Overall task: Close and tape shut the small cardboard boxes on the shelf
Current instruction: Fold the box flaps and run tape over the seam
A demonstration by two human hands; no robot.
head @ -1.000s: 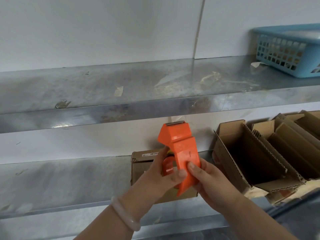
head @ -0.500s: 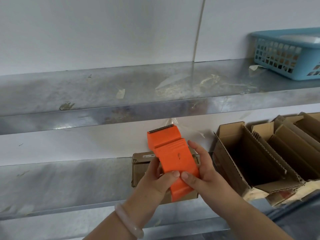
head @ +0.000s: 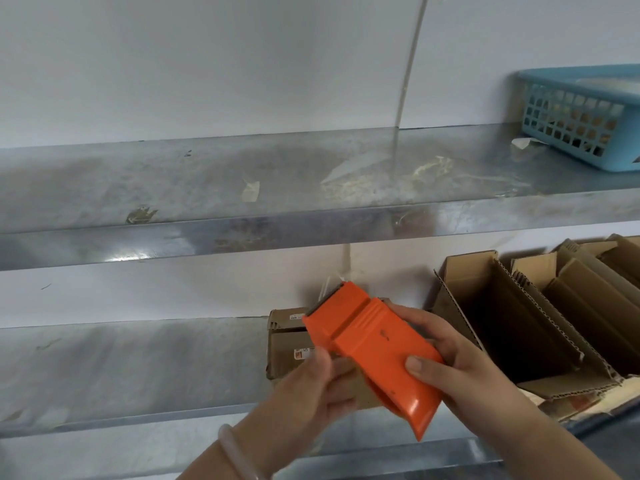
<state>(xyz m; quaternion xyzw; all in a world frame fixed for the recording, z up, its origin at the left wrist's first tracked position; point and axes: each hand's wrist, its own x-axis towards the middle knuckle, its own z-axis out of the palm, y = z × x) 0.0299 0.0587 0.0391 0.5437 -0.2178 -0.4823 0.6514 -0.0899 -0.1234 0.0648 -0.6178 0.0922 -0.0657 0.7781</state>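
An orange tape dispenser is held in front of the lower metal shelf, its toothed blade pointing up and left. My right hand grips its body, thumb on the top face and fingers curled behind. My left hand is blurred and pinches at the dispenser's left side, near its underside. Behind both hands a small closed cardboard box with a label stands on the lower shelf, mostly hidden. To the right, several open cardboard boxes lean against each other with flaps up.
The upper metal shelf carries bits of old tape and a blue plastic basket at its right end. A white wall lies behind both shelves. The left half of the lower shelf is bare metal.
The dispenser has tilted further, its blade swinging down and to the left. My left hand has slid toward the dispenser's left edge. My right hand keeps its grip.
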